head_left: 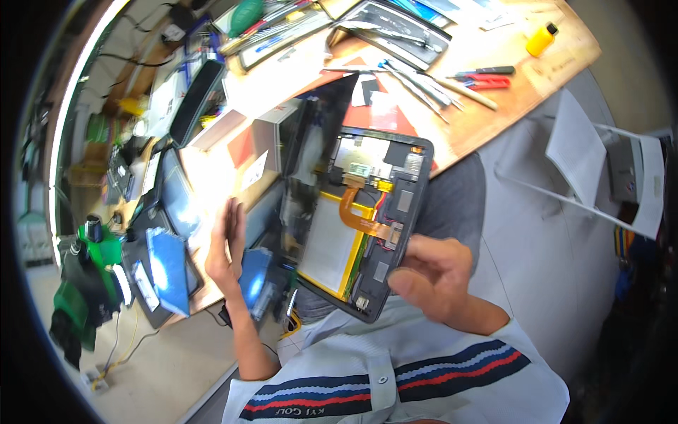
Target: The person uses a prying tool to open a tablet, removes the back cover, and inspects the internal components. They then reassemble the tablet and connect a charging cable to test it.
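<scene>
Tablet (364, 237) with its back open tilts beyond the near edge of the bench (558, 71), its inside facing up. Its long axis runs from upper right, where the top end overlaps that edge in view, down and slightly left toward the person's shirt (385, 378). Inside, an orange ribbon cable (349, 215) curves over the battery (330, 247). Along its left side a dark glossy panel (321, 134) stands raised, pointing up toward the bench.

The right hand (438, 275) is at the right long edge near the lower corner, fingers curled and the gap to the thumb narrow; whether they clamp the rim, I cannot tell. The left hand (227, 247) is flat left of the panel, fingers straight and close together; contact is unclear.

Rightward, pale floor (522, 254) spreads to a white chair (600, 162). Wood shows between the near edge and red-handled pliers (487, 83); a yellow bottle (540, 41) stands near the right corner. A blue pouch (167, 272) lies toward the left end.
</scene>
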Demonstrator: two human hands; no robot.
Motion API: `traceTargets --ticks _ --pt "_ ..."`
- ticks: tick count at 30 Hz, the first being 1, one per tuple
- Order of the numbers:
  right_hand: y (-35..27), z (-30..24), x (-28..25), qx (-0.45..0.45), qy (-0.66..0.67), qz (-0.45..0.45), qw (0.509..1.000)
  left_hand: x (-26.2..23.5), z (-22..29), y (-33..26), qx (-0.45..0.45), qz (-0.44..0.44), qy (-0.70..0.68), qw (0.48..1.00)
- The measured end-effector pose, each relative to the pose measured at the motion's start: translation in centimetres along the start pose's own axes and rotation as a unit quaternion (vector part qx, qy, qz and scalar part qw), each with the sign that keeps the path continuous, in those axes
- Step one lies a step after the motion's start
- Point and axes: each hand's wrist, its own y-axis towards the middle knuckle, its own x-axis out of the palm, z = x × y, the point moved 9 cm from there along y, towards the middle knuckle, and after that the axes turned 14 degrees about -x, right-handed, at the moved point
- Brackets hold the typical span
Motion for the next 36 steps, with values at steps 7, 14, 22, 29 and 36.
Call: traceTargets --ticks 7,14,22,29,36 --pt "1.6 -2.2 4.6 -0.019 0.073 -0.071 0.995 -2.2 -1.8 0.6 -0.100 0.000 -0.015 0.995" --pt "2.7 -3.4 6.1 -0.049 0.067 -0.081 0.993 -2.5 -0.8 0.9 -0.063 0.019 -0.020 0.998" --pt "3.9 -3.5 8.0 -0.049 0.094 -0.091 0.990 -2.8 -1.6 2.4 -0.052 0.036 -0.132 0.989" --pt "4.8 -4.1 9.0 -0.059 0.131 -0.100 0.985 -2.9 -1.9 2.4 -0.071 0.039 -0.121 0.989" --pt "4.8 -4.4 9.2 -0.067 0.111 -0.118 0.985 -2.7 -2.5 2.5 -0.074 0.045 -0.126 0.988"
